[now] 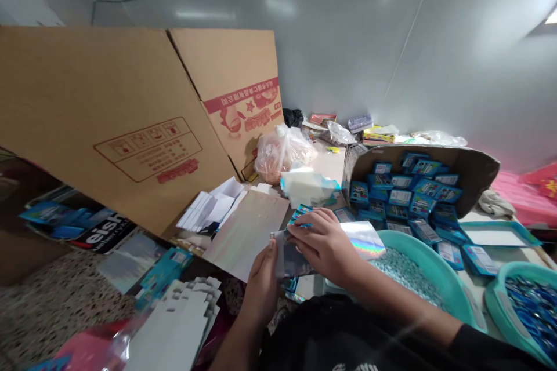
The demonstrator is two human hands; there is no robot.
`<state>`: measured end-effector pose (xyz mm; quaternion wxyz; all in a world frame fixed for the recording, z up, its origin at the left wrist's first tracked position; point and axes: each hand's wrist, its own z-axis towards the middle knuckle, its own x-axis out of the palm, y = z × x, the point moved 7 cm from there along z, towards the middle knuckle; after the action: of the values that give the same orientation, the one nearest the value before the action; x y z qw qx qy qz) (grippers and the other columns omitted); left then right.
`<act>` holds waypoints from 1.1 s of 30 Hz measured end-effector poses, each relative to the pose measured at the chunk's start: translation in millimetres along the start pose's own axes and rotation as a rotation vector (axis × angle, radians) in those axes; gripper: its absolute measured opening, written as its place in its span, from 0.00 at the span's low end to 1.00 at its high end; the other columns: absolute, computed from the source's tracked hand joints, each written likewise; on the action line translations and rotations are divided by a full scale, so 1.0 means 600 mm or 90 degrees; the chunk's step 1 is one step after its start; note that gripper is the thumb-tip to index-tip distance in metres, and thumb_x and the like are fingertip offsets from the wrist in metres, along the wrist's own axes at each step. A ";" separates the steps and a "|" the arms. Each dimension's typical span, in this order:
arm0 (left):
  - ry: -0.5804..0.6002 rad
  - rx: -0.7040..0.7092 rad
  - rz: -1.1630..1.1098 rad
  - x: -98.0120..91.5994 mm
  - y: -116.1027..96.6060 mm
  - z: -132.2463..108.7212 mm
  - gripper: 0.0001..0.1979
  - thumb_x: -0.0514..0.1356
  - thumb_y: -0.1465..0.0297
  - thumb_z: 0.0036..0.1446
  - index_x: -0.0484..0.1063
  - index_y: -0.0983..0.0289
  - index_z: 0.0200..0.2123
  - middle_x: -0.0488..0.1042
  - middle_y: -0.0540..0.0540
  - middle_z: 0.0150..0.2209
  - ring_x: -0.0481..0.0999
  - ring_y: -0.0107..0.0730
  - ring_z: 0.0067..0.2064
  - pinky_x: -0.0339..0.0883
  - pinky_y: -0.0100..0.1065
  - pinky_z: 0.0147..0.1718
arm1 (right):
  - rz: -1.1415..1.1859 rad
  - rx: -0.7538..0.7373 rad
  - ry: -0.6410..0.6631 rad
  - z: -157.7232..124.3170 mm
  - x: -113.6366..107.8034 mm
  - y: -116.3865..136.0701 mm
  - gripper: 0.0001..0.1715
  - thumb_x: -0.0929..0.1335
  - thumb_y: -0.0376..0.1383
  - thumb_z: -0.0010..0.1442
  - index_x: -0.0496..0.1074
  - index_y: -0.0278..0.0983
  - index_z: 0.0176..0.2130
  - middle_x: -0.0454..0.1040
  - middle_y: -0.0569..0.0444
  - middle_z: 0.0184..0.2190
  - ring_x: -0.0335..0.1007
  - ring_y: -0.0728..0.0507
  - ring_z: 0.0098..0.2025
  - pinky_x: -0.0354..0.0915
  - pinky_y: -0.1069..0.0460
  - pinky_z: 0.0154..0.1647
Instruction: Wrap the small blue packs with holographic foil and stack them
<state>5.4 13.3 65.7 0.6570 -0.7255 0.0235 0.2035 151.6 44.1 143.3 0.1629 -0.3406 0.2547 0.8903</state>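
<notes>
At the far left, a dark box (65,223) holds blue packs beside a tall brown carton (130,87) with red print, which leans over the workplace. Below the carton, a stack of grey card blanks (174,324) lies in the foreground. Right of the carton's lower edge come folded white papers (211,208), then a large silvery sheet (252,223) lying flat on the tabletop (333,165).

The left hand (263,272) grasps the left edge of a small silvery card (287,261), its thumb on top. This card is just right of the large sheet, between the two hands. Behind it, a knotted clear plastic bag (282,153) stands near a loose pile of white sheets (308,185). The right hand (328,243) lies across the silvery card with fingers bent; whether it grips or only presses, I cannot tell. A rainbow-sheened flap (363,239) shows beyond its wrist; whether it joins the card is hidden.

Farther right, a teal basin (467,301) holds pale small pieces. Behind it, an open box (483,177) spills blue packs. A blue-edged tray (496,235) follows, and nearer stands a second basin (496,295) of dark blue items.
</notes>
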 end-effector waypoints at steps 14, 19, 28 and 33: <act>-0.186 0.048 0.023 -0.037 0.018 0.065 0.22 0.52 0.56 0.62 0.74 0.64 0.49 0.80 0.59 0.41 0.75 0.52 0.53 0.71 0.50 0.52 | 0.324 0.067 0.116 -0.043 0.007 -0.028 0.04 0.72 0.34 0.57 0.73 0.39 0.34 0.77 0.49 0.45 0.73 0.42 0.51 0.62 0.40 0.59; -0.347 0.033 0.021 -0.111 0.061 0.089 0.23 0.54 0.57 0.60 0.69 0.64 0.53 0.76 0.61 0.49 0.76 0.45 0.52 0.72 0.43 0.49 | 0.417 0.255 0.002 -0.096 -0.021 -0.116 0.09 0.72 0.37 0.58 0.70 0.37 0.30 0.77 0.52 0.33 0.75 0.45 0.38 0.69 0.52 0.40; -0.239 0.095 0.262 -0.087 0.132 0.225 0.20 0.54 0.63 0.60 0.70 0.65 0.52 0.74 0.63 0.53 0.72 0.42 0.57 0.62 0.43 0.58 | 0.319 0.319 0.057 -0.124 0.029 -0.153 0.04 0.72 0.35 0.55 0.74 0.36 0.31 0.70 0.47 0.44 0.69 0.45 0.42 0.67 0.52 0.37; -0.060 0.099 0.422 -0.029 0.143 0.281 0.29 0.64 0.66 0.50 0.68 0.68 0.55 0.67 0.73 0.59 0.60 0.64 0.63 0.44 0.68 0.59 | 0.231 0.368 0.084 -0.085 0.076 -0.141 0.02 0.71 0.30 0.55 0.73 0.36 0.33 0.73 0.54 0.33 0.66 0.49 0.31 0.62 0.54 0.33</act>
<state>-80.7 160.0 -18.8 0.6087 -0.6162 0.2430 0.4367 185.2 89.4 50.5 0.0748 -0.2866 0.5628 0.7717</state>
